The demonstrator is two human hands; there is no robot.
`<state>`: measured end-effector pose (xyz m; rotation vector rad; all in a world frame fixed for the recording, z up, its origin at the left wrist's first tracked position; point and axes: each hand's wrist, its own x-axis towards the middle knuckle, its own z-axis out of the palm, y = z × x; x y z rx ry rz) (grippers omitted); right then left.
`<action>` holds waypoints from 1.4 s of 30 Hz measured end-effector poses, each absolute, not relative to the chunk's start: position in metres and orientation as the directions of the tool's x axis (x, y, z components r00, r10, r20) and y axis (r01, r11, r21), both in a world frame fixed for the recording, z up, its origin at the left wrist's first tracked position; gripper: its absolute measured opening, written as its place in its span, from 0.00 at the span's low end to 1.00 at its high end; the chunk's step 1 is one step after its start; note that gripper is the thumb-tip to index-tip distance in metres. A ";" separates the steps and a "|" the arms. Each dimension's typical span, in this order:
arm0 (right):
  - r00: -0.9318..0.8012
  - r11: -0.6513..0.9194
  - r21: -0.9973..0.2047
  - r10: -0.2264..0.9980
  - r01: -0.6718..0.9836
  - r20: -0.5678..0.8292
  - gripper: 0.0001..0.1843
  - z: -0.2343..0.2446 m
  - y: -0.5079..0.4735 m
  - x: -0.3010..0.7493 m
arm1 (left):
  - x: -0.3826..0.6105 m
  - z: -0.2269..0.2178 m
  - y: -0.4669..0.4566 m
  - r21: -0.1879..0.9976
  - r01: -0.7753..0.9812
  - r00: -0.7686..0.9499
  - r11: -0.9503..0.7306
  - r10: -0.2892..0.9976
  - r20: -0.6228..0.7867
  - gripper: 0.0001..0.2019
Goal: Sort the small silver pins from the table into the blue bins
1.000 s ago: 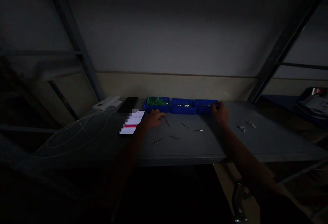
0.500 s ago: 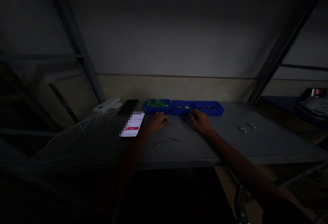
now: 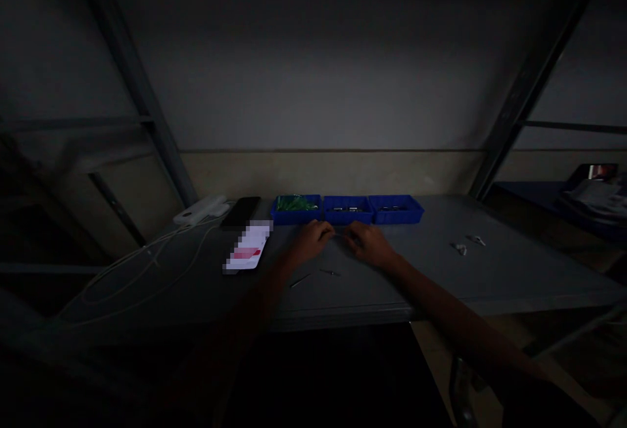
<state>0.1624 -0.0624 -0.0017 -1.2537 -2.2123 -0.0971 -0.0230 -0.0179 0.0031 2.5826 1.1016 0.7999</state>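
The scene is very dark. My left hand (image 3: 313,240) and my right hand (image 3: 367,244) rest close together on a grey table (image 3: 490,278), just in front of three blue trays. Both hands look curled with fingertips nearly meeting around a thin metal pin I can barely see between them. The left tray (image 3: 295,209) holds green parts, the middle tray (image 3: 349,209) and the right tray (image 3: 396,208) hold small metal parts. Two thin pins (image 3: 313,276) lie on the table nearer to me.
A lit phone (image 3: 248,250) lies left of my hands, a dark phone (image 3: 240,212) and a white charger (image 3: 202,209) with cables behind it. Two small metal pieces (image 3: 467,244) lie to the right. Slanted metal frame posts stand at both sides.
My right hand has left the right tray and moved left to meet my left hand in front of the middle tray. Some pins on the table are now under the hands.
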 end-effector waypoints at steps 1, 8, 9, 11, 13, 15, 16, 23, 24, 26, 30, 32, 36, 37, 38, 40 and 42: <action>-0.367 0.537 -0.216 0.769 0.816 0.524 0.06 -0.002 -0.062 0.163 | -0.023 0.004 -0.019 0.403 0.600 0.565 -0.691 0.722 0.399 0.08; -0.323 0.485 -0.220 0.796 0.846 0.511 0.06 -0.003 -0.059 0.168 | -0.021 0.004 -0.019 0.448 0.563 0.547 -0.694 0.720 0.427 0.07; -0.320 0.485 -0.222 0.794 0.846 0.516 0.06 -0.003 -0.058 0.168 | -0.022 0.004 -0.019 0.456 0.560 0.541 -0.692 0.722 0.431 0.06; -0.324 0.496 -0.223 0.785 0.839 0.528 0.07 -0.003 -0.058 0.168 | -0.022 0.004 -0.019 0.456 0.563 0.536 -0.689 0.724 0.433 0.06; -0.334 0.511 -0.225 0.777 0.830 0.534 0.08 -0.003 -0.059 0.168 | -0.023 0.005 -0.019 0.443 0.570 0.545 -0.692 0.722 0.427 0.07; -0.335 0.520 -0.244 0.777 0.818 0.533 0.07 -0.002 -0.060 0.167 | -0.024 0.006 -0.019 0.425 0.571 0.558 -0.702 0.712 0.426 0.07; -0.330 0.522 -0.258 0.779 0.813 0.533 0.07 -0.001 -0.061 0.167 | -0.024 0.007 -0.019 0.417 0.571 0.562 -0.707 0.707 0.428 0.08; -0.338 0.541 -0.263 0.766 0.799 0.547 0.05 -0.002 -0.060 0.167 | -0.024 0.007 -0.019 0.416 0.588 0.554 -0.694 0.720 0.418 0.10; -0.337 0.538 -0.255 0.764 0.803 0.551 0.06 -0.003 -0.059 0.168 | -0.024 0.007 -0.019 0.418 0.586 0.553 -0.694 0.720 0.419 0.10; -0.328 0.526 -0.241 0.764 0.816 0.556 0.06 -0.004 -0.058 0.168 | -0.024 0.008 -0.020 0.431 0.572 0.548 -0.698 0.716 0.433 0.09; -0.313 0.504 -0.235 0.773 0.831 0.552 0.08 -0.004 -0.057 0.168 | -0.023 0.008 -0.021 0.466 0.542 0.544 -0.699 0.715 0.439 0.08; -0.308 0.496 -0.240 0.781 0.835 0.543 0.08 -0.004 -0.058 0.168 | -0.023 0.008 -0.021 0.459 0.553 0.548 -0.695 0.718 0.428 0.07; -0.309 0.501 -0.265 0.789 0.824 0.531 0.08 -0.003 -0.058 0.168 | -0.024 0.010 -0.021 0.421 0.584 0.562 -0.694 0.720 0.407 0.08; -0.311 0.505 -0.272 0.789 0.819 0.529 0.08 -0.003 -0.059 0.168 | -0.024 0.011 -0.022 0.417 0.587 0.564 -0.694 0.720 0.404 0.08; -0.315 0.512 -0.277 0.787 0.813 0.530 0.07 -0.003 -0.059 0.168 | -0.024 0.011 -0.022 0.415 0.589 0.564 -0.694 0.720 0.403 0.09; -0.327 0.528 -0.271 0.776 0.804 0.540 0.07 -0.003 -0.059 0.169 | -0.025 0.012 -0.023 0.415 0.587 0.569 -0.695 0.719 0.400 0.10; -0.341 0.545 -0.253 0.759 0.800 0.555 0.06 -0.003 -0.059 0.169 | -0.025 0.013 -0.023 0.419 0.579 0.577 -0.699 0.715 0.394 0.10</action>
